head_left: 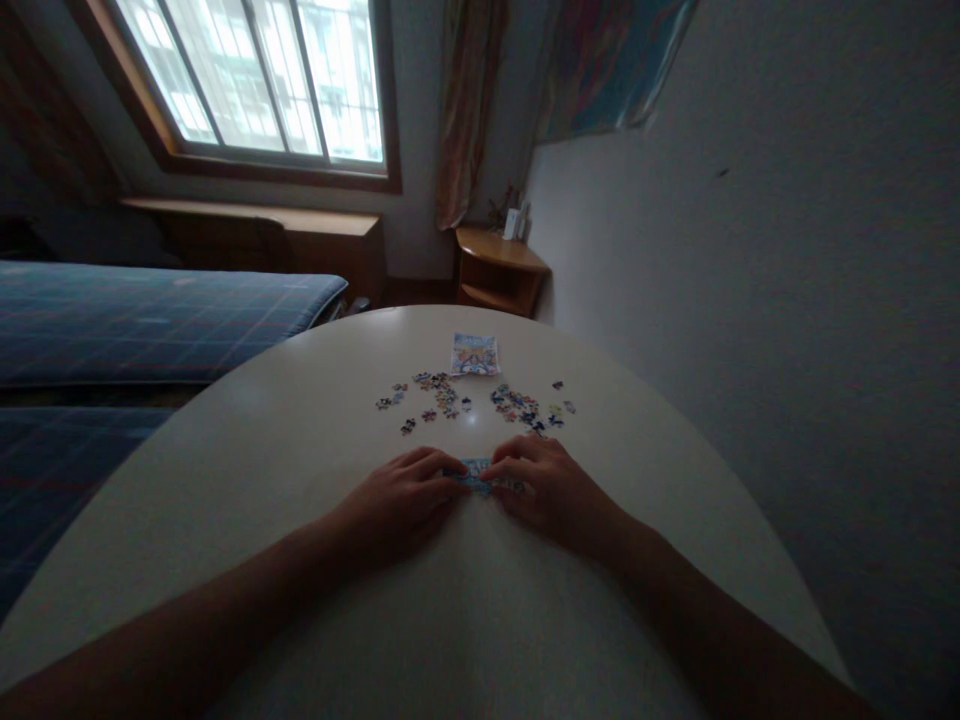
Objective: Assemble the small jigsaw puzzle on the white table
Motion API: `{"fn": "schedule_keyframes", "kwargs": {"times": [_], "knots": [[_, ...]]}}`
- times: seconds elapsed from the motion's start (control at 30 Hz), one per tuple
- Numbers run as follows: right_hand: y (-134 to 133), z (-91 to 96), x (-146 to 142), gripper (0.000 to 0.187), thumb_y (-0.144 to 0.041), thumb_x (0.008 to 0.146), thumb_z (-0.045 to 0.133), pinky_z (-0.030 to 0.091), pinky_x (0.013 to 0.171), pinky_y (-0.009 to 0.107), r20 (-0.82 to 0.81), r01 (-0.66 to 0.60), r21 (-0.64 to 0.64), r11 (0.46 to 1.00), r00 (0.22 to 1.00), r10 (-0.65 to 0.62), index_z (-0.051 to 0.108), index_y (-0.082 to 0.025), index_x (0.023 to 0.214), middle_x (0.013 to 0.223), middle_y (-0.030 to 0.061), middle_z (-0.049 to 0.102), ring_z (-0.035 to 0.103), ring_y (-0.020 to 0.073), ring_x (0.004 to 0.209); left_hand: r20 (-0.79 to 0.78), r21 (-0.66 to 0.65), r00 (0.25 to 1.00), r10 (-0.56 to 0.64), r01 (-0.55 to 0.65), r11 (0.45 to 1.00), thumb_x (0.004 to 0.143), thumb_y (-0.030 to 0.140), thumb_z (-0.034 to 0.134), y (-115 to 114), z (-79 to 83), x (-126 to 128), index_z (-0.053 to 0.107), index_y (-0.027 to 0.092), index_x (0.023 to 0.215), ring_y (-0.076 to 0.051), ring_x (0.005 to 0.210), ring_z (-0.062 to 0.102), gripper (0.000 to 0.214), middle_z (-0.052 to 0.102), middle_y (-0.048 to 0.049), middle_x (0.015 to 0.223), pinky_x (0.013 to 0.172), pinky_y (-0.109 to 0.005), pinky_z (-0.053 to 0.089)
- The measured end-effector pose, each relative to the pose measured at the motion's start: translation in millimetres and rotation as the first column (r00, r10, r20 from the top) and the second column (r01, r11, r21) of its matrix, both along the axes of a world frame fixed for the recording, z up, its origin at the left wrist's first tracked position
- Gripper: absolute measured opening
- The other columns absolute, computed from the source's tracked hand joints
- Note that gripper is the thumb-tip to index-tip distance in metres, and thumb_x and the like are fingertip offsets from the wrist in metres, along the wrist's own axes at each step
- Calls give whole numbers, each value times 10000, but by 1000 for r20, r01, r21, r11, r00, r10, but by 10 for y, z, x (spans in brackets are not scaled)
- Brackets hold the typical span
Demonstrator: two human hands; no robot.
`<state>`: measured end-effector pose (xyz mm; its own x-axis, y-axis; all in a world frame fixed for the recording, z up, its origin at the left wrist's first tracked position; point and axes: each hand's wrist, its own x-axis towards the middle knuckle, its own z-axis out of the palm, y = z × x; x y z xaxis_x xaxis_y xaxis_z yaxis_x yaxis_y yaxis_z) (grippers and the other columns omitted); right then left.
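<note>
A small joined section of blue jigsaw puzzle (477,468) lies flat on the white round table (300,420), between my two hands. The fingers of my left hand (416,490) are pressed together on its left part. From the other side my right hand (544,485) has thumb and fingers pinched on its right part, covering some of it. Beyond my hands, loose jigsaw pieces are spread in a left group (442,390) and a right group (517,405). A printed picture sheet or packet (475,355) lies behind them.
A bed with a blue plaid cover (150,310) stands to the left of the table. A wooden corner shelf (499,250) is beyond its far edge, and a wooden desk (322,220) is under the window. The pale wall (750,300) runs along the right.
</note>
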<state>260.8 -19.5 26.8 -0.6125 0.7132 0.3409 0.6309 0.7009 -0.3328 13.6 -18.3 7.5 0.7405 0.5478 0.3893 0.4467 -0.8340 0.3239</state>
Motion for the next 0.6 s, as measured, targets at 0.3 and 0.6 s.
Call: {"fn": "schedule_keyframes", "kwargs": {"times": [0.3, 0.6], "knots": [[-18, 31, 12, 178, -172, 858, 669, 421, 900, 378, 40, -29, 49, 998, 999, 27, 703, -263, 1007, 1036, 50, 682, 601, 211, 968, 3, -2, 1000, -1, 1, 1000, 954, 142, 508, -4, 1, -6, 625, 226, 1156, -222, 1078, 590, 248, 635, -83, 1198, 927, -403, 535], [-11, 22, -8, 124, -187, 889, 637, 415, 903, 384, 89, -64, 43, 997, 994, 60, 688, -246, 985, 998, 43, 692, 610, 208, 938, -18, -19, 1000, 9, -10, 1000, 939, 140, 524, 6, -14, -23, 624, 236, 1160, -226, 1099, 580, 261, 625, -74, 1219, 945, -407, 523]]}}
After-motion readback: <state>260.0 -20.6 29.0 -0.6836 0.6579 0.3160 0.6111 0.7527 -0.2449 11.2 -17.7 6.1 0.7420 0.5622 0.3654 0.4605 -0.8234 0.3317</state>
